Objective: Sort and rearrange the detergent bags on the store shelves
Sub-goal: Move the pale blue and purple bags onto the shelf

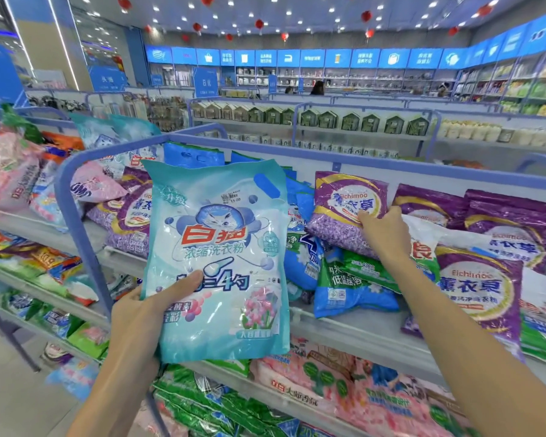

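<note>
The left hand [145,313] holds a pale teal detergent bag [218,247] upright in front of the shelves. Its thumb is pressed on the glossy front near the lower left corner and its fingers are curled behind. The bag is a flat, soft plastic pouch, slightly crinkled, printed with a white cat, red characters and pink flowers, and it has a small price sticker near the top.

The right hand [385,234] reaches farther in and pinches the lower right edge of a purple Eichimoo bag [344,206]. This is a plump, shiny pillow-shaped pack that leans tilted on the top shelf [344,329]. Just below it lie a crumpled blue bag [350,291] and a green bag [369,269], overlapping each other. To the right, a larger purple bag [476,291] lies flat at the near edge, with more purple packs behind it.

A rounded blue tube frame [76,216] borders the shelf on the left. On the shelf below, pink bags [344,389] and green bags [202,402] lie in loose heaps.
</note>
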Available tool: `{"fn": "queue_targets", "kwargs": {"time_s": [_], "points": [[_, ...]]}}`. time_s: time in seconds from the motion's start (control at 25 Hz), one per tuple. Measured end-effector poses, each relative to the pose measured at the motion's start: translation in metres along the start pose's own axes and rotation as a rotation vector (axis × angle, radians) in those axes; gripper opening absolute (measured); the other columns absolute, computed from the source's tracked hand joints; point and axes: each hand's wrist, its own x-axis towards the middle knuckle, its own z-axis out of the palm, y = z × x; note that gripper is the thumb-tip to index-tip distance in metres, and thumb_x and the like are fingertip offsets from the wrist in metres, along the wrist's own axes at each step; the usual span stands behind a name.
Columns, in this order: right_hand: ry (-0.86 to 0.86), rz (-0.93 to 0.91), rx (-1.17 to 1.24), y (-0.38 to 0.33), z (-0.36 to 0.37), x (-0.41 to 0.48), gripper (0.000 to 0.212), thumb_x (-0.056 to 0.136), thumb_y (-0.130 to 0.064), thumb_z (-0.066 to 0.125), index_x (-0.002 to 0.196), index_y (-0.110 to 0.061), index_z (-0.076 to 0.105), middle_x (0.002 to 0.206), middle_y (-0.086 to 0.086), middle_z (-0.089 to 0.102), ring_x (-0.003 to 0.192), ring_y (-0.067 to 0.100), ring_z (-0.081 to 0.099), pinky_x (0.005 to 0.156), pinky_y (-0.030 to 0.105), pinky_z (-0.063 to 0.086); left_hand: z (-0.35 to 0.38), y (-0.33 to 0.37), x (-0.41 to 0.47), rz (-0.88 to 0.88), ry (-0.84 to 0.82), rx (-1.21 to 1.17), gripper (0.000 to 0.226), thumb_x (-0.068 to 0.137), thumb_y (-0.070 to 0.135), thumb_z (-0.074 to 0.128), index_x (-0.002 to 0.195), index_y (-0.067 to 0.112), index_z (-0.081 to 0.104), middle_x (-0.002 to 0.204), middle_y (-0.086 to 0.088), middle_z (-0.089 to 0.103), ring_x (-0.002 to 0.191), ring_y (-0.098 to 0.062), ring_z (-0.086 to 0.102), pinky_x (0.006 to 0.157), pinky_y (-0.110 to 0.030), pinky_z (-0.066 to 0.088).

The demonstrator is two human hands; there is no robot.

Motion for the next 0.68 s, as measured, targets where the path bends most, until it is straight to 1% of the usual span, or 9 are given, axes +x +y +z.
{"fn": "queue_targets", "kwargs": {"time_s": [0.08, 0.16, 0.24, 0.36, 0.4, 0.44, 0.52, 0.6, 0.68], "points": [[-0.053, 0.043, 0.084, 0.003, -0.005, 0.002, 0.069, 0.09, -0.05, 0.065, 0.141, -0.008, 0.044, 0.136, 0.012, 0.058, 0.119, 0.035, 0.058, 0.099, 0.049, 0.048, -0.002, 0.001, 0.0, 0.006, 0.004, -0.011, 0.032, 0.068, 0.012, 0.085, 0.098, 0.007, 0.076, 0.085, -0.013, 0.079, 0.062, -0.028, 0.075, 0.05, -0.036, 0.059], [-0.068, 0.046, 0.118, 0.004, -0.01, -0.001, 0.064, 0.088, -0.052, 0.068, 0.133, -0.01, 0.049, 0.129, 0.01, 0.062, 0.112, 0.032, 0.06, 0.094, 0.046, 0.049, -0.005, 0.002, 0.001, 0.002, 0.01, -0.014, 0.03, 0.071, 0.011, 0.083, 0.099, 0.007, 0.076, 0.087, -0.013, 0.079, 0.064, -0.029, 0.076, 0.051, -0.036, 0.059], [-0.025, 0.003, 0.075, 0.007, -0.012, -0.008, 0.07, 0.089, -0.053, 0.067, 0.139, -0.008, 0.047, 0.13, 0.011, 0.061, 0.116, 0.034, 0.059, 0.095, 0.045, 0.046, -0.008, 0.003, 0.001, -0.004, 0.011, -0.024, 0.032, 0.069, 0.012, 0.084, 0.1, 0.007, 0.076, 0.089, -0.014, 0.079, 0.068, -0.031, 0.076, 0.053, -0.038, 0.06], [0.211, -0.203, -0.065, 0.003, -0.007, -0.031, 0.065, 0.094, -0.041, 0.064, 0.141, -0.001, 0.044, 0.139, 0.018, 0.051, 0.13, 0.038, 0.046, 0.105, 0.048, 0.039, -0.01, 0.003, -0.001, -0.003, 0.03, -0.043, 0.035, 0.067, 0.011, 0.085, 0.101, 0.005, 0.077, 0.09, -0.016, 0.079, 0.07, -0.032, 0.076, 0.057, -0.037, 0.06], [0.263, -0.314, -0.104, -0.001, 0.0, -0.044, 0.06, 0.094, -0.034, 0.064, 0.14, 0.0, 0.044, 0.141, 0.02, 0.049, 0.132, 0.038, 0.042, 0.108, 0.049, 0.037, -0.011, 0.003, -0.002, 0.005, 0.043, -0.053, 0.036, 0.066, 0.01, 0.085, 0.101, 0.004, 0.077, 0.09, -0.016, 0.079, 0.069, -0.031, 0.076, 0.056, -0.036, 0.06], [0.268, -0.423, -0.118, -0.005, 0.01, -0.059, 0.056, 0.094, -0.028, 0.064, 0.138, 0.0, 0.046, 0.141, 0.021, 0.048, 0.134, 0.038, 0.04, 0.11, 0.049, 0.035, -0.013, 0.003, -0.002, 0.011, 0.054, -0.062, 0.036, 0.065, 0.01, 0.084, 0.1, 0.003, 0.077, 0.089, -0.017, 0.078, 0.068, -0.03, 0.075, 0.056, -0.035, 0.059], [0.167, -0.556, -0.091, -0.014, 0.035, -0.092, 0.05, 0.093, -0.022, 0.064, 0.136, -0.001, 0.049, 0.138, 0.021, 0.05, 0.132, 0.037, 0.041, 0.11, 0.05, 0.036, -0.022, 0.005, -0.006, 0.012, 0.078, -0.069, 0.035, 0.064, 0.009, 0.085, 0.098, 0.003, 0.078, 0.089, -0.018, 0.078, 0.067, -0.03, 0.075, 0.056, -0.034, 0.059], [0.04, -0.597, -0.055, -0.022, 0.062, -0.127, 0.048, 0.094, -0.02, 0.065, 0.136, -0.002, 0.052, 0.136, 0.018, 0.053, 0.13, 0.036, 0.045, 0.11, 0.049, 0.038, -0.039, 0.007, -0.01, 0.017, 0.114, -0.068, 0.033, 0.062, 0.01, 0.086, 0.094, 0.004, 0.078, 0.086, -0.018, 0.078, 0.064, -0.029, 0.075, 0.055, -0.034, 0.059], [-0.049, -0.606, -0.059, -0.03, 0.085, -0.163, 0.046, 0.095, -0.025, 0.066, 0.135, -0.006, 0.055, 0.136, 0.013, 0.055, 0.129, 0.034, 0.048, 0.105, 0.048, 0.041, -0.062, 0.012, -0.013, 0.022, 0.155, -0.068, 0.035, 0.058, 0.011, 0.087, 0.092, 0.005, 0.078, 0.084, -0.017, 0.078, 0.063, -0.028, 0.074, 0.054, -0.034, 0.058]]}}
